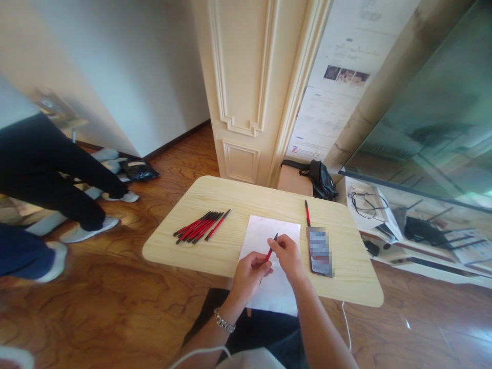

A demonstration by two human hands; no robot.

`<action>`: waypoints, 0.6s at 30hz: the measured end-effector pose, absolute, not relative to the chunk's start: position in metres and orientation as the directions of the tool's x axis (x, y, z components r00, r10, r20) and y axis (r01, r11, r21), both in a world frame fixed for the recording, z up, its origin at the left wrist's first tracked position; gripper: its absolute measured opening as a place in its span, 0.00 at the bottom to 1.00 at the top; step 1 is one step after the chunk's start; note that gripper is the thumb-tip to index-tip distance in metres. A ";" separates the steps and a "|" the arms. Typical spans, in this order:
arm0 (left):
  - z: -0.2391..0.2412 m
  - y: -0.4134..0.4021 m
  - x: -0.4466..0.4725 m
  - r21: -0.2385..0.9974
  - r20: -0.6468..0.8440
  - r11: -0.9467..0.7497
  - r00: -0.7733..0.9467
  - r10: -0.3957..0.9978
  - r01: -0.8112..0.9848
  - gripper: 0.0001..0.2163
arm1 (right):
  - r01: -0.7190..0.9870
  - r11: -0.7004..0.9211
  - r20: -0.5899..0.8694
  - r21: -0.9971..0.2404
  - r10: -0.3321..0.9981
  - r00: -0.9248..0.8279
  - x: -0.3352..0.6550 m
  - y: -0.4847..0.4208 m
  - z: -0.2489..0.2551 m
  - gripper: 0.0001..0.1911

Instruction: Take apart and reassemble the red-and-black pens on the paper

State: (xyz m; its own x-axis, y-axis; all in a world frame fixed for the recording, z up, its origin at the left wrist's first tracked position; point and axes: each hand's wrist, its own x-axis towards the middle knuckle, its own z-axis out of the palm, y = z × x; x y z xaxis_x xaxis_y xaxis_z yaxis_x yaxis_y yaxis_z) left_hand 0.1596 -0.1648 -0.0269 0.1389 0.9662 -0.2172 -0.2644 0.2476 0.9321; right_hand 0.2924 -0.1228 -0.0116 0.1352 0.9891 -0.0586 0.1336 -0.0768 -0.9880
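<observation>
Pen slants up-right, black end away from us; our left hand and right hand seemingly both pinch it.

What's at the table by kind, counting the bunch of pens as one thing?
Pen bunch: 1
Loose pens: 2 (held pen in left hand and right hand; far pen)
Paper: 1
Phone: 1
Total: 5

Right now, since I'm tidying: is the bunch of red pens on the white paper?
No, the bunch of red pens lies on bare table left of the paper.
</observation>
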 end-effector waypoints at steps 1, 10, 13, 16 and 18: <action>-0.027 -0.165 0.159 0.925 -0.229 0.266 0.161 0.960 -0.270 0.12 | 0.083 -0.080 -0.071 -0.993 0.991 0.109 0.293 -0.124 -0.009 0.16; -0.032 -0.166 0.162 0.914 -0.258 0.298 0.173 0.950 -0.275 0.14 | -0.074 -0.107 -0.114 -0.991 0.989 0.092 0.288 -0.125 -0.005 0.16; -0.036 -0.168 0.162 0.908 -0.270 0.312 0.179 0.946 -0.280 0.14 | -0.048 -0.122 -0.127 -0.991 0.984 0.125 0.286 -0.126 -0.008 0.17; -0.035 -0.168 0.161 0.886 -0.288 0.350 0.231 0.929 -0.304 0.16 | -0.160 -0.149 -0.158 -0.976 0.987 0.043 0.285 -0.127 -0.005 0.18; -0.034 -0.168 0.160 0.887 -0.287 0.350 0.236 0.928 -0.302 0.16 | -0.212 -0.150 -0.157 -0.966 0.988 0.014 0.286 -0.127 -0.004 0.19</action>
State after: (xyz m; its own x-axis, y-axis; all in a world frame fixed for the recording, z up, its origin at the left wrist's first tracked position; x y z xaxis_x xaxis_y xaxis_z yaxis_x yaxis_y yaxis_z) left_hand 0.1598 -0.1679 -0.0338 0.2363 0.9285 -0.2866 -0.3017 0.3504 0.8867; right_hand 0.2862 -0.1268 -0.0044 0.0144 0.9875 -0.1567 -0.2117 -0.1502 -0.9657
